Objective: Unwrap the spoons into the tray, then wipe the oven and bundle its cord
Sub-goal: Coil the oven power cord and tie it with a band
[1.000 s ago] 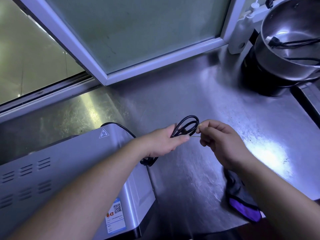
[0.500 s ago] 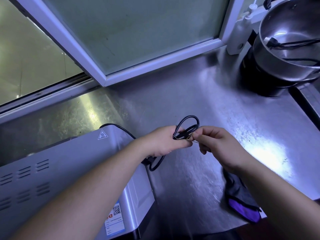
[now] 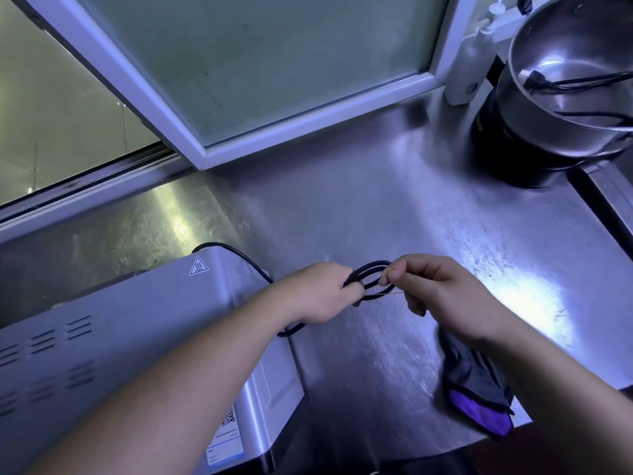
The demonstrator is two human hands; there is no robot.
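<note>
The silver oven point(image 3: 144, 337) stands at the lower left on the steel counter, with its back and side toward me. Its black cord point(image 3: 371, 281) runs from behind the oven and is folded into loops. My left hand point(image 3: 318, 293) is closed around those loops just right of the oven. My right hand point(image 3: 442, 296) pinches a thin wire tie point(image 3: 390, 293) against the looped end of the cord. The spoons and the tray are out of sight.
A grey and purple cloth point(image 3: 479, 392) lies on the steel counter point(image 3: 359, 207) under my right forearm. A steel pot point(image 3: 568, 84) with a black cord inside sits at the back right. A white-framed glass window point(image 3: 260, 80) rises behind the counter.
Both hands stayed above the counter while the right fingers shifted along the loop end, working the thin tie. The cord loops now lie flatter and lower between the hands.
</note>
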